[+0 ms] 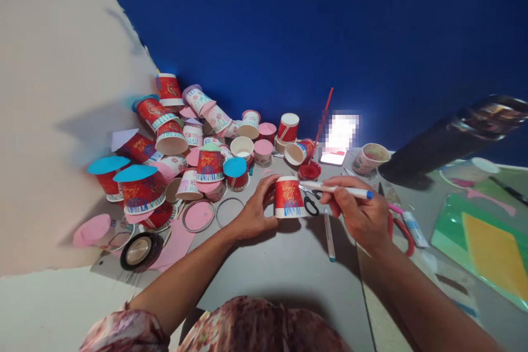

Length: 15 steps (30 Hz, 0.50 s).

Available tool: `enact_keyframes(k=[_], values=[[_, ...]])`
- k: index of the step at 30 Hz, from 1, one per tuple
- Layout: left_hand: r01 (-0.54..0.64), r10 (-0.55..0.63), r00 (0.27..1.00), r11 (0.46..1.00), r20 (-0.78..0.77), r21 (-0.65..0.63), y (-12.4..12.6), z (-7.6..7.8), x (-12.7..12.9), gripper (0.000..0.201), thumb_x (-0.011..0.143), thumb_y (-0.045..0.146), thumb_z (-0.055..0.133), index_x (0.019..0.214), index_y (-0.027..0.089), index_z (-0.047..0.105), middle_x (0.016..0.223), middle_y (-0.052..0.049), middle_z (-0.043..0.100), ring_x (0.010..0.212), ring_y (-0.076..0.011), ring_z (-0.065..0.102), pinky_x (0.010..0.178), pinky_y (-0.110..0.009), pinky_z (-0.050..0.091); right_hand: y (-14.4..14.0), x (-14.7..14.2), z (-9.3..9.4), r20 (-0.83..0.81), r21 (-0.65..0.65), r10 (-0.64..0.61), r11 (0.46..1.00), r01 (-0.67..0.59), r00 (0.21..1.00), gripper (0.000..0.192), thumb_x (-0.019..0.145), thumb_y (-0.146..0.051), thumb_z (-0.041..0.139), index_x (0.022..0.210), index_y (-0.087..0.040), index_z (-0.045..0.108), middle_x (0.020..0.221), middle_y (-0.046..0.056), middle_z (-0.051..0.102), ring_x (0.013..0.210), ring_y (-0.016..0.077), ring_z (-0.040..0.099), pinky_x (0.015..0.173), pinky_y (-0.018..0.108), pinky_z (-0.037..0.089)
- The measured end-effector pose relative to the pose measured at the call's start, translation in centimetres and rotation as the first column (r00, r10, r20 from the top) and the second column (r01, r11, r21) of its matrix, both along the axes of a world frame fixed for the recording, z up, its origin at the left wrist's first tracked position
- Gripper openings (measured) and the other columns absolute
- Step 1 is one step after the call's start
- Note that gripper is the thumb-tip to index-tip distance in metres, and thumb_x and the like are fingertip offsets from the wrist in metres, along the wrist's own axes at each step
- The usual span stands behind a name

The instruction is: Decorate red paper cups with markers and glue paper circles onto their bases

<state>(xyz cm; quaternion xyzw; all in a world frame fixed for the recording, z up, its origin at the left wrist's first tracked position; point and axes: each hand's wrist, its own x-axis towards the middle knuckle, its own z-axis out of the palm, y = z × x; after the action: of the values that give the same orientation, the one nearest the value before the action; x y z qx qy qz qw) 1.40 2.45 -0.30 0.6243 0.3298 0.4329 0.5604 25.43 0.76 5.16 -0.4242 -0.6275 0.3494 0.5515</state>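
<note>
Head view: phone screen blurred out, dark cylinder at right hard to identify. Left hand, fingers clamped on red paper cup standing upside down on grey surface. Right hand, fingers pinched round white marker, tip touching cup. Scissors half hidden behind cup. Decorated cups heaped at left.

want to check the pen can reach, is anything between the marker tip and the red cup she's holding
Nothing visible does. The right hand holds the marker with its tip at the red cup, which the left hand steadies; the scissors lie lower.
</note>
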Motion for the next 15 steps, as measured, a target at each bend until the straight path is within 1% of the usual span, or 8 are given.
enact_keyframes(k=[1, 3, 7, 9, 10, 11, 12, 15], values=[[0.021, -0.020, 0.999, 0.999, 0.033, -0.037, 0.0, 0.0, 0.0, 0.098, 0.068, 0.008, 0.081, 0.154, 0.030, 0.038, 0.164, -0.014, 0.040, 0.152, -0.0359, 0.044, 0.126, -0.052, 0.038, 0.2, 0.0, 0.0, -0.014, 0.020, -0.038, 0.999, 0.038, 0.999, 0.026, 0.102, -0.044, 0.061, 0.110, -0.022, 0.073, 0.077, 0.002, 0.075, 0.050, 0.0121, 0.057, 0.047, 0.025, 0.048], [0.062, -0.051, 0.993, 0.993, 0.108, -0.100, 0.1, 0.0, -0.1, 0.099, 0.070, 0.012, 0.085, 0.155, 0.031, 0.038, 0.163, -0.014, 0.044, 0.152, -0.0365, 0.045, 0.124, -0.053, 0.039, 0.5, -0.1, -0.2, 0.022, 0.039, -0.055, 0.998, 0.054, 0.998, 0.027, 0.102, -0.042, 0.061, 0.118, -0.022, 0.072, 0.090, 0.004, 0.079, 0.053, 0.0121, 0.061, 0.051, 0.026, 0.052], [0.084, -0.053, 0.978, 0.985, 0.200, -0.150, 0.3, -0.3, -0.3, 0.104, 0.068, 0.020, 0.093, 0.156, 0.033, 0.039, 0.167, -0.015, 0.040, 0.151, -0.0379, 0.045, 0.121, -0.053, 0.042, 1.1, -0.3, -0.8, 0.083, -0.037, 0.005, 0.999, -0.002, 0.997, 0.035, 0.105, -0.041, 0.055, 0.135, -0.025, 0.065, 0.109, 0.007, 0.080, 0.056, 0.0119, 0.065, 0.059, 0.029, 0.060], [0.095, -0.057, 0.975, 0.980, 0.214, -0.172, 0.4, -0.3, -0.3, 0.108, 0.066, 0.021, 0.095, 0.156, 0.035, 0.039, 0.168, -0.015, 0.038, 0.151, -0.0386, 0.046, 0.120, -0.053, 0.044, 1.3, -0.3, -1.1, 0.090, -0.081, 0.029, 0.996, -0.022, 0.996, 0.037, 0.104, -0.041, 0.056, 0.137, -0.027, 0.064, 0.117, 0.008, 0.079, 0.059, 0.0125, 0.067, 0.060, 0.029, 0.061], [0.102, -0.061, 0.974, 0.978, 0.219, -0.182, 0.4, -0.2, -0.3, 0.109, 0.064, 0.022, 0.096, 0.156, 0.036, 0.039, 0.168, -0.015, 0.038, 0.151, -0.0390, 0.045, 0.120, -0.053, 0.044, 1.4, -0.2, -1.2, 0.097, -0.097, 0.048, 0.994, -0.039, 0.994, 0.038, 0.102, -0.041, 0.060, 0.137, -0.027, 0.064, 0.122, 0.009, 0.077, 0.061, 0.0130, 0.068, 0.060, 0.030, 0.061], [0.109, -0.065, 0.972, 0.976, 0.224, -0.191, 0.4, -0.2, -0.3, 0.110, 0.064, 0.023, 0.097, 0.157, 0.036, 0.038, 0.168, -0.015, 0.038, 0.152, -0.0392, 0.044, 0.120, -0.054, 0.043, 1.4, -0.1, -1.3, 0.103, -0.113, 0.083, 0.991, -0.071, 0.991, 0.043, 0.098, -0.042, 0.067, 0.138, -0.028, 0.063, 0.125, 0.009, 0.076, 0.063, 0.0136, 0.068, 0.060, 0.030, 0.060], [0.113, -0.066, 0.971, 0.974, 0.228, -0.198, 0.4, -0.1, -0.3, 0.111, 0.063, 0.024, 0.097, 0.157, 0.036, 0.039, 0.168, -0.015, 0.038, 0.153, -0.0395, 0.043, 0.120, -0.054, 0.043, 1.4, -0.1, -1.3, 0.107, -0.133, 0.130, 0.984, -0.115, 0.986, 0.052, 0.092, -0.042, 0.075, 0.141, -0.029, 0.061, 0.126, 0.009, 0.075, 0.064, 0.0143, 0.068, 0.059, 0.029, 0.060], [0.123, -0.071, 0.968, 0.970, 0.240, -0.211, 0.2, 0.3, -0.2, 0.111, 0.063, 0.025, 0.098, 0.157, 0.034, 0.039, 0.168, -0.016, 0.038, 0.154, -0.0406, 0.040, 0.120, -0.053, 0.043, 1.3, -0.1, -1.3, 0.124, -0.194, 0.263, 0.952, -0.237, 0.957, 0.088, 0.072, -0.040, 0.093, 0.150, -0.031, 0.053, 0.124, 0.010, 0.074, 0.067, 0.0163, 0.067, 0.054, 0.027, 0.056]])
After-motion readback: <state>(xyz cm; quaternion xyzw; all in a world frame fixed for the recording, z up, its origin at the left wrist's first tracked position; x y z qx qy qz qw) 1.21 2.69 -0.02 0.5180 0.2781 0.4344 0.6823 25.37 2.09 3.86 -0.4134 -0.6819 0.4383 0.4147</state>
